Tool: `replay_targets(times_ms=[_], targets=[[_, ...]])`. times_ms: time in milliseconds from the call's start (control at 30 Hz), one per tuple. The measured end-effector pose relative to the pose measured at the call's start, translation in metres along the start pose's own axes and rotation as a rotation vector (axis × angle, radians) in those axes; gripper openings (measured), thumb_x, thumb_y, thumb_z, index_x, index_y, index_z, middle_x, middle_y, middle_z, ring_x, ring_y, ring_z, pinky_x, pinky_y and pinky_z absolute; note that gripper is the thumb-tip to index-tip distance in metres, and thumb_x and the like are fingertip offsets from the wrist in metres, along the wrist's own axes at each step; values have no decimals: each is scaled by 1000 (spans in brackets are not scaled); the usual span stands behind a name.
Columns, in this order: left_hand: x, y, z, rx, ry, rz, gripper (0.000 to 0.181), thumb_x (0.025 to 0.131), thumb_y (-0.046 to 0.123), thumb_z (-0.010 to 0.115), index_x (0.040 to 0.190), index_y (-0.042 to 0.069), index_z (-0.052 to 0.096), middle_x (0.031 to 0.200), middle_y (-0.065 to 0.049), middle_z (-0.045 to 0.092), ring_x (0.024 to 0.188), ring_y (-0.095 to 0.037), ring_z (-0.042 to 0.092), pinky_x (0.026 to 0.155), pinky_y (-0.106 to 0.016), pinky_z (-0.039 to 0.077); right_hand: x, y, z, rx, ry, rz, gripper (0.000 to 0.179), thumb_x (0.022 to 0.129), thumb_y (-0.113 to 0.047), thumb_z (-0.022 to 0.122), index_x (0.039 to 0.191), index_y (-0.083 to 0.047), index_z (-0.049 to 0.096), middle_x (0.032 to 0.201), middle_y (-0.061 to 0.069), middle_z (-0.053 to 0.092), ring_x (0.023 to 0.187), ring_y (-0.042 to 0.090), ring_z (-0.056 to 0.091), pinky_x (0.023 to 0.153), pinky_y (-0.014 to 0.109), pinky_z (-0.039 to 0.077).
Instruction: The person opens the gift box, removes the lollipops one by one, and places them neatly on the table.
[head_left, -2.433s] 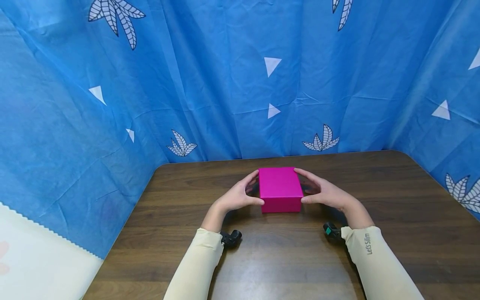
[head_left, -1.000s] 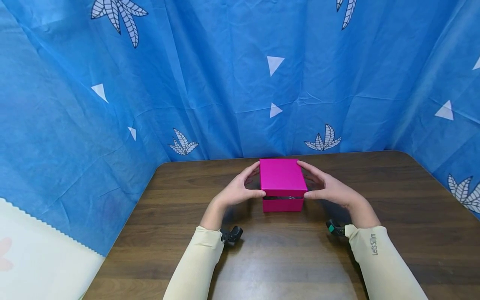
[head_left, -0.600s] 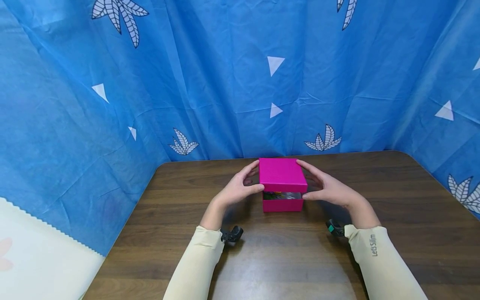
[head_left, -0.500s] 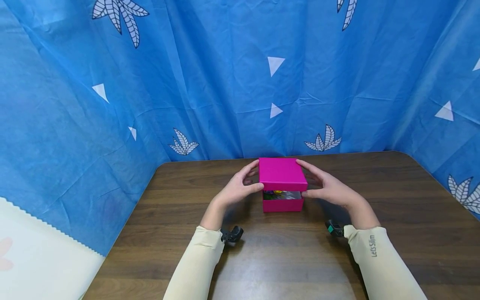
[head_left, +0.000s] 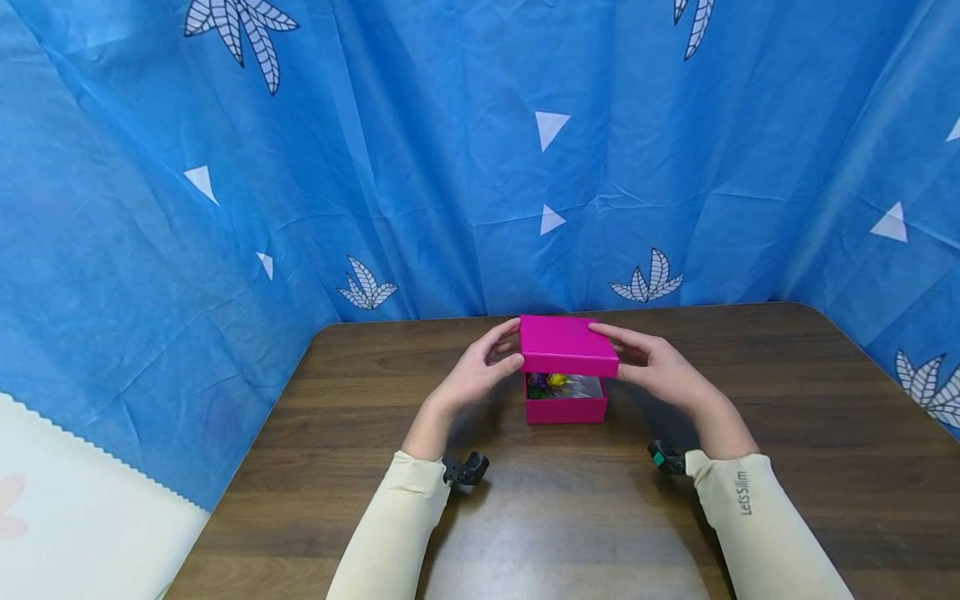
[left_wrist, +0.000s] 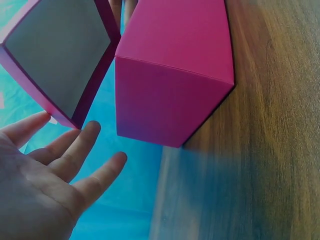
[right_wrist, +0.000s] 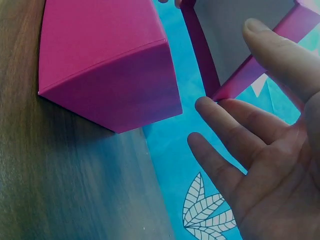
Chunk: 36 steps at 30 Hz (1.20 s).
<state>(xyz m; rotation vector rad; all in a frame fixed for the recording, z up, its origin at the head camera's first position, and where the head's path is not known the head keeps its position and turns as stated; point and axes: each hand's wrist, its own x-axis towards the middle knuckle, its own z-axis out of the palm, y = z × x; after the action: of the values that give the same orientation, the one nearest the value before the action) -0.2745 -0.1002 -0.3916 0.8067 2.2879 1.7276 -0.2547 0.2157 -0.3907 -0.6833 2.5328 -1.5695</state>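
- Our left hand (head_left: 474,377) and right hand (head_left: 663,373) grip opposite sides of the pink lid (head_left: 567,340).
- We hold it over the pink box (head_left: 566,412) on the table (head_left: 555,508).
- Flower-like contents (head_left: 557,381) show inside.

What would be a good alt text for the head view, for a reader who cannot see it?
A person's left hand and right hand hold a pink lid raised over a pink box on a wooden table. Something yellow and purple shows inside, too small to name. A patterned blue cloth hangs behind.
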Motion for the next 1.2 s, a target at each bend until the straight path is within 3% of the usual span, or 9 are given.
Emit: replay_targets(times_ms=[167, 367, 467, 600, 733, 1033, 1200], targets=[[0, -1, 0, -16, 7, 22, 85, 89, 64, 60, 155, 18, 35, 157, -9, 42, 142, -31, 46, 117, -48, 40, 1, 0, 0, -2, 14, -3, 64, 95, -24, 68, 153, -23, 42, 152, 18, 47, 132, 43, 53, 89, 18, 55], [1, -2, 1, -11, 12, 43, 91, 84, 72, 57, 154, 19, 36, 157, -9, 43, 139, -34, 48, 115, -49, 42, 1, 1, 0, -80, 62, -14, 61, 96, -25, 67, 152, -23, 44, 156, 17, 42, 130, 42, 53, 87, 14, 53], [1, -3, 1, -22, 12, 54, 81, 90, 64, 58, 155, 20, 37, 156, -9, 43, 138, -33, 49, 114, -49, 43, 1, -1, 0, -111, 91, -17, 59, 96, -24, 67, 151, -23, 46, 157, 15, 42, 130, 41, 53, 87, 12, 51], [1, -3, 1, -29, 12, 62, 60, 101, 40, 57, 154, 20, 38, 155, -9, 44, 138, -32, 50, 113, -49, 44, 1, -4, 2, -125, 136, -3, 55, 97, -24, 66, 149, -25, 48, 151, 14, 50, 126, 37, 55, 86, 13, 51], [2, -3, 1, -23, 14, 65, 53, 103, 22, 55, 153, 20, 40, 153, -11, 46, 138, -35, 50, 111, -51, 45, 2, -7, 2, -153, 192, 1, 51, 97, -22, 66, 146, -25, 52, 145, 14, 57, 119, 34, 59, 85, 15, 51], [4, -3, 3, -6, 36, 81, 53, 101, 19, 59, 152, 21, 42, 150, -10, 48, 136, -42, 49, 106, -47, 51, 0, -13, 4, -211, 262, 1, 47, 97, -26, 67, 142, -17, 57, 135, 15, 64, 107, 29, 61, 80, 20, 53], [2, -1, 5, 7, 68, 51, 51, 100, 21, 61, 149, 23, 46, 150, -5, 49, 137, -34, 51, 107, -47, 50, -2, -15, 5, -254, 306, 4, 47, 96, -31, 66, 137, -8, 60, 127, 20, 67, 101, 31, 62, 77, 19, 52]])
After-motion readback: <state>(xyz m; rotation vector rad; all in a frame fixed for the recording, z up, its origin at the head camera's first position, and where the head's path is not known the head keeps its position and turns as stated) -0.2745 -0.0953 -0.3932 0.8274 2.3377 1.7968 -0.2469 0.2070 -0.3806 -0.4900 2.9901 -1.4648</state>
